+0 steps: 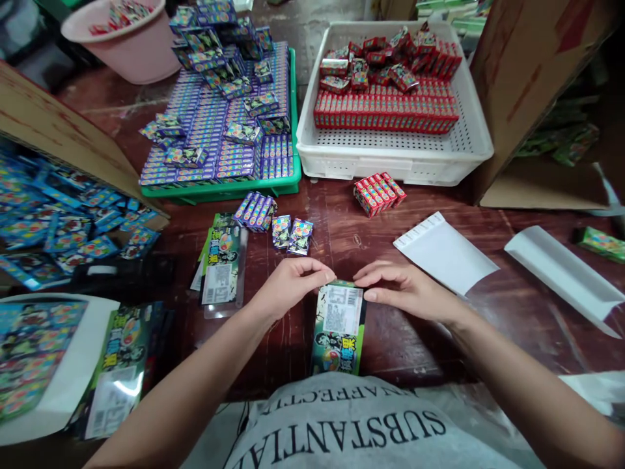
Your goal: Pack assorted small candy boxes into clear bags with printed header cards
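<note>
A flat green-and-black printed candy box (338,329) with a white label lies in front of my body, one end against my shirt. At its far left corner my left hand (293,283) pinches the edge between thumb and forefinger. My right hand (407,286) grips the far right corner with thumb and fingertips. Just beyond the hands lie two small purple candy packets (299,236) and a short row of purple packets (255,211). A block of red packets (379,193) sits farther right.
A green tray (293,176) of purple packets and a white perforated basket (395,163) of red packets stand at the back. Printed sleeves (222,260) lie left, white card pieces (442,254) right. Cardboard boxes (532,85) flank the table, and a pink tub (131,49) stands far left.
</note>
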The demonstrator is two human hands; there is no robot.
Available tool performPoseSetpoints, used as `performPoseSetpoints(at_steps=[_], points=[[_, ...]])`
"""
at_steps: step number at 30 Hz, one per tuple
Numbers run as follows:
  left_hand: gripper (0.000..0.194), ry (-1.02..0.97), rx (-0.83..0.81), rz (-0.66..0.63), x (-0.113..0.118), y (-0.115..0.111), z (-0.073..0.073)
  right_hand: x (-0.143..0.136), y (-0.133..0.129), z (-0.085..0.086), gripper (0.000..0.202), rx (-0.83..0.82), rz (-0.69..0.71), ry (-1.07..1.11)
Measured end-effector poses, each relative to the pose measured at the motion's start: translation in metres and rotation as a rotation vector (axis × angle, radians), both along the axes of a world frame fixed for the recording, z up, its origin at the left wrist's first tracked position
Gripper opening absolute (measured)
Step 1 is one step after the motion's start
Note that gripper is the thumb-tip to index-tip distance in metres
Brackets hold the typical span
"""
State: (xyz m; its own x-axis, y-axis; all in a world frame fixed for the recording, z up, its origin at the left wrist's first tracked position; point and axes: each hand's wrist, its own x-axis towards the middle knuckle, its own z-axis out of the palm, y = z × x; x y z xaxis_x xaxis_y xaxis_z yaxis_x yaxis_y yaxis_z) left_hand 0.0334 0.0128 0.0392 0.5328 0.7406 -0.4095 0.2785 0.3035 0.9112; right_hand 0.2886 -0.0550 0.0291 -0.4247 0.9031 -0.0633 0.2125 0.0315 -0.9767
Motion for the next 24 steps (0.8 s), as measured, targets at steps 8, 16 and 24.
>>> performPoseSetpoints(at_steps=[8,16,24], points=[[0.016,0.06,0.112,-0.114,0.001,0.003,-0.001,0.069,0.014,0.0,0.04,0.31,-0.108,-0.317],[0.012,-0.017,0.266,-0.348,0.052,0.011,-0.013,0.165,0.035,-0.039,0.067,0.17,-0.477,-0.781],[0.006,0.094,0.631,-0.682,0.13,-0.01,-0.003,0.108,-0.004,-0.035,0.049,0.016,-0.554,-0.872]])
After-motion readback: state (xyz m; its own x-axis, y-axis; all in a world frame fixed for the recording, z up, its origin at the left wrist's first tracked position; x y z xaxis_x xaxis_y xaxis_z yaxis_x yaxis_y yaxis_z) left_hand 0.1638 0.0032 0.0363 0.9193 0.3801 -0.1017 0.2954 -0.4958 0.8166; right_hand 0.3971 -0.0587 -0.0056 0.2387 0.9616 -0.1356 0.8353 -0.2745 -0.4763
